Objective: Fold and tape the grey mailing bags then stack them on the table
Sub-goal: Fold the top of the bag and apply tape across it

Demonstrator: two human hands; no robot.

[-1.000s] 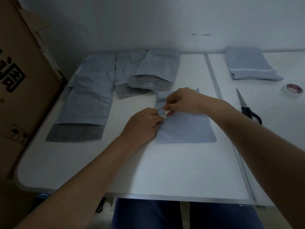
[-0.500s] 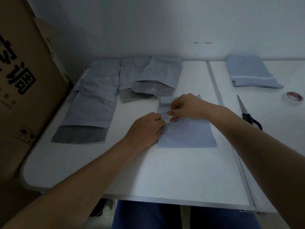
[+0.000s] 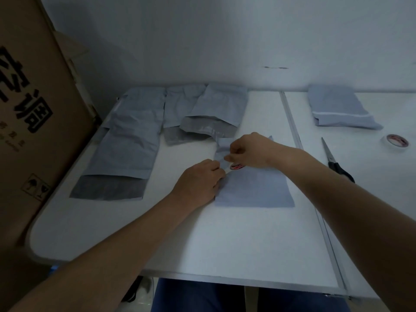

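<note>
A folded grey mailing bag (image 3: 254, 188) lies flat in the middle of the white table (image 3: 202, 244). My left hand (image 3: 200, 181) rests on its left edge, fingers curled over the fold. My right hand (image 3: 249, 152) holds a small roll of tape (image 3: 236, 166) against the bag's top left and pinches a strip of tape with the fingertips. Several unfolded grey bags (image 3: 132, 140) lie spread at the back left. A stack of folded bags (image 3: 340, 109) sits at the back right.
Black-handled scissors (image 3: 335, 161) lie to the right of the bag. A second tape roll (image 3: 397, 141) sits further right. A large cardboard box (image 3: 33, 120) stands against the table's left side. A wall rises just behind the table.
The view has tilted up a little, so everything sits lower in the frame. Both hands have stayed on the bag's top left with the tape roll.
</note>
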